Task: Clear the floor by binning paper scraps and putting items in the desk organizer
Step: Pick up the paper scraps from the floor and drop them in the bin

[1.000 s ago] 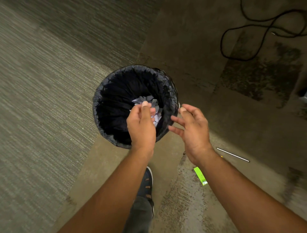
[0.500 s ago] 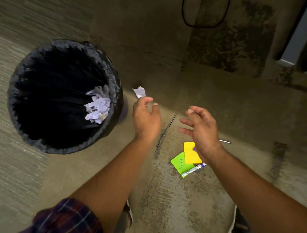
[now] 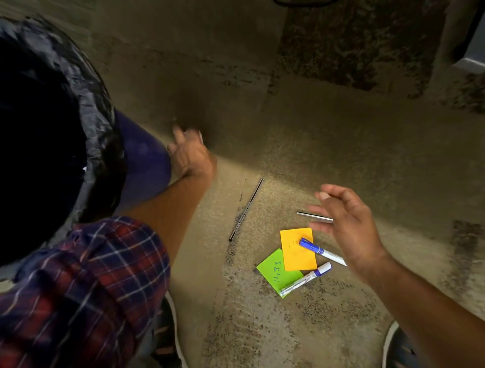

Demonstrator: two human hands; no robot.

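Note:
The bin with its black liner point(image 3: 89, 110) fills the left edge, its blue wall showing below the rim. My left hand point(image 3: 191, 155) is low on the floor beside the bin, blurred, its fingers over a white paper scrap point(image 3: 201, 137) of which only a sliver shows. My right hand point(image 3: 349, 226) hovers open above a silver pen point(image 3: 312, 216). Below it lie a yellow sticky note point(image 3: 294, 257), a green sticky note point(image 3: 274, 273), a blue-capped marker point(image 3: 319, 250) and a second marker point(image 3: 305, 280). A thin dark pen point(image 3: 246, 208) lies between my hands.
My shoes show at the bottom, one at the left point(image 3: 168, 344) and one at the right point(image 3: 399, 346). A grey furniture base point(image 3: 472, 55) stands at the top right. A black cable point(image 3: 301, 2) crosses the top edge. The floor is worn, patchy carpet.
My left hand left the bin's mouth and dropped to the floor scrap beside the bin. The view swung right and lower, bringing notes and markers into sight. The right hand stayed open.

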